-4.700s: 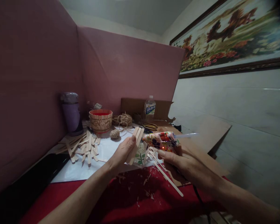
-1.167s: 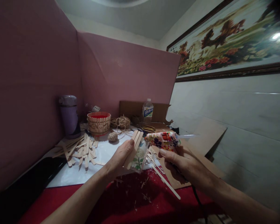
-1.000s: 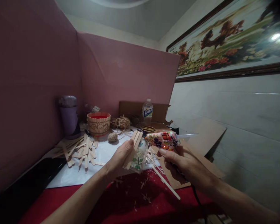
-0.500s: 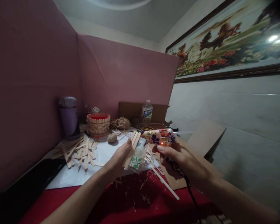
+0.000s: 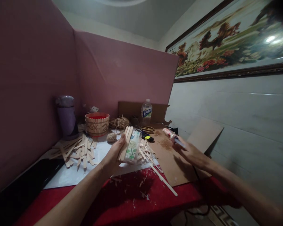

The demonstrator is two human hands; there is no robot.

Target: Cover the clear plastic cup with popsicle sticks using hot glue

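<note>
My left hand is closed around a clear-wrapped packet with a green flower print, perhaps tissues. Craft sticks lie side by side along the packet's left side, under my thumb. Over the cardboard on the right, my right hand grips a floral-patterned glue gun with a dark cord hanging below. The glue gun is apart from the packet; its underside and my right fingertips are partly hidden. Beneath and behind the packet is a heap of thin wood strips.
Loose craft sticks pile up on white paper at left. Behind stand a purple flask, a stick-covered tub, twine and a bottle. A yellow-black cutter lies near a cardboard sheet.
My right hand has drawn the glue gun away from the sticks, to the right and over the cardboard, turning it. My left hand still holds the packet and has shifted slightly left.
</note>
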